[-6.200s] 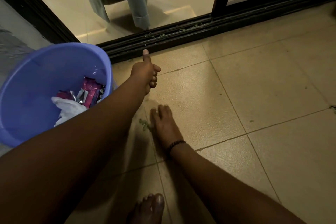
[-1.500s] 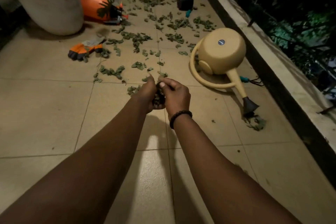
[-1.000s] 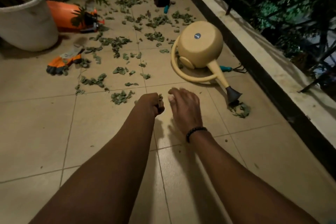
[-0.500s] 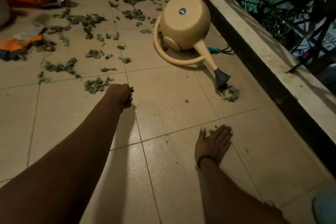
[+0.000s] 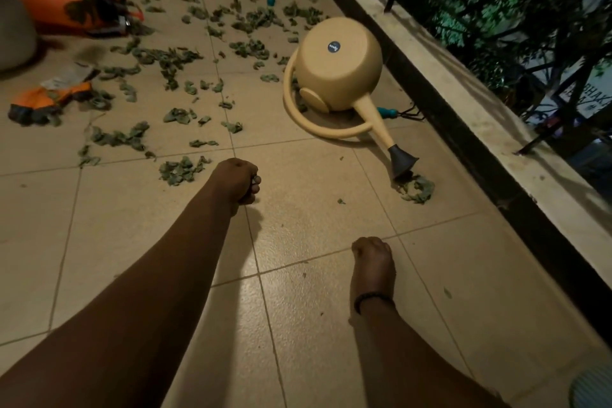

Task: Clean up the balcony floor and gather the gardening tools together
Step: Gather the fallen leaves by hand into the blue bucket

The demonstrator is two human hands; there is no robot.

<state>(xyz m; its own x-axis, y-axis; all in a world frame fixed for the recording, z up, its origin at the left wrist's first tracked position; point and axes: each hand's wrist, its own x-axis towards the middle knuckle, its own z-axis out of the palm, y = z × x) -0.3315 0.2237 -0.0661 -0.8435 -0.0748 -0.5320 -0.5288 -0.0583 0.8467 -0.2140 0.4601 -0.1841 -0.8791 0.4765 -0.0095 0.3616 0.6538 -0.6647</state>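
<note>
Clutching a wad of dry leaves, the left hand (image 5: 239, 180) hovers fisted above the tiles, likely saving them for the bin. Her right hand (image 5: 372, 260) curls knuckles-down on the floor; whether it holds anything, I cannot tell. More scattered leaves (image 5: 180, 170) lie just beyond, near the overturned watering can (image 5: 337, 64).

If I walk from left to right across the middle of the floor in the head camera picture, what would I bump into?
Orange gloves → scattered leaves → yellow watering can → small teal-handled tool → balcony ledge.

Beige tiled floor (image 5: 314, 219), concrete parapet ledge (image 5: 463, 93), dark foliage (image 5: 480, 10) beyond, night lighting
</note>
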